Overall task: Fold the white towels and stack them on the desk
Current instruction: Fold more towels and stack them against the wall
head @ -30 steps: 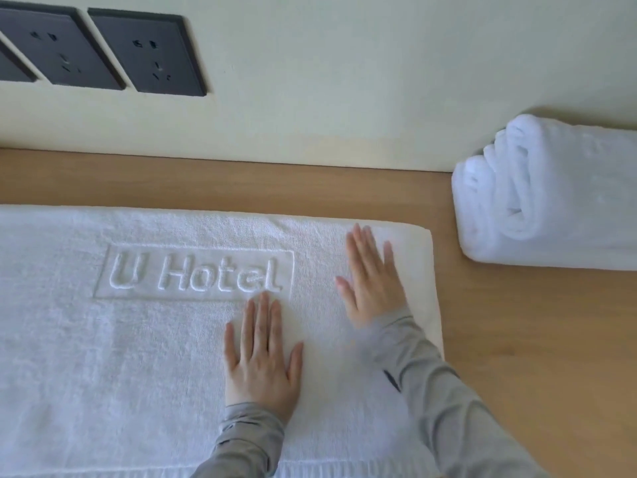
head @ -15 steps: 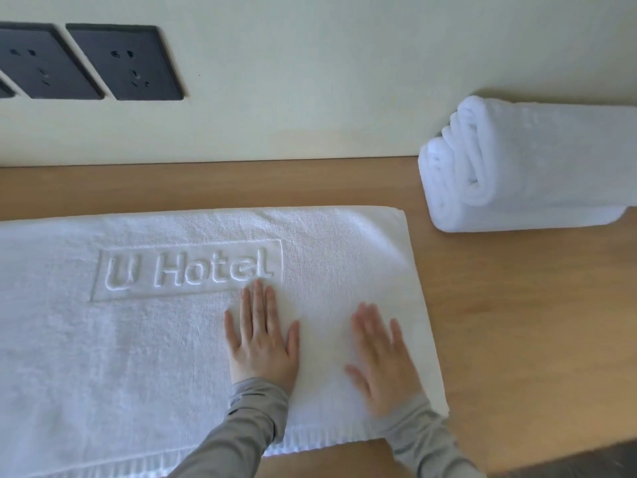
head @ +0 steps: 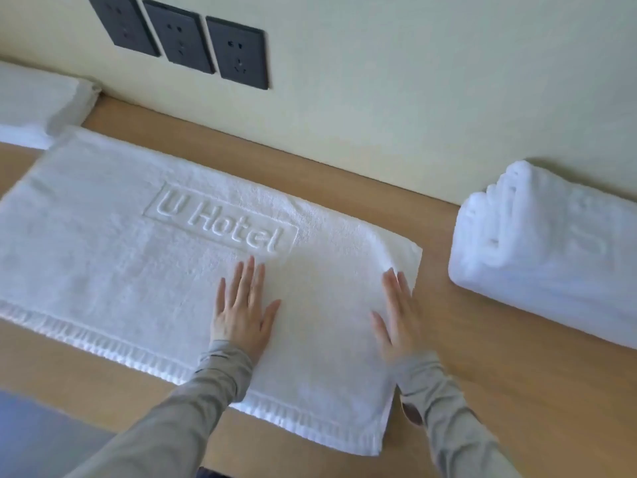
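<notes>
**Mia:** Where is the big flat white towel [head: 120,270] with the bumpy words "U Hotel" on it?

**Ben:** It lies spread out on the light brown wooden desk [head: 517,408]. Its long side runs left to right, along the wall. The words are the right way up for the person. The ribbed band is on the near edge.

**Mia:** What about the hands?

**Ben:** Both lie flat on the right part of the towel. The left hand [head: 243,315] is just under the last letters. Its fingers [head: 250,281] are straight, a little spread, and point at the wall. They hold nothing.

**Mia:** And the other one?

**Ben:** The right hand [head: 396,322] lies by the towel's short right end. Its fingers are straight and close together, and they hold nothing too. It looks a bit blurry. Both arms wear grey sleeves [head: 193,408].

**Mia:** What else is on the desk?

**Ben:** A thick folded white bundle of towel [head: 551,270] sits to the right, apart from the flat one, near the wall. Another folded white towel [head: 34,105] lies at the far left, just beside the flat towel's far corner.

**Mia:** And behind?

**Ben:** A pale cream wall [head: 413,98] with three dark grey sockets [head: 238,51].
</notes>
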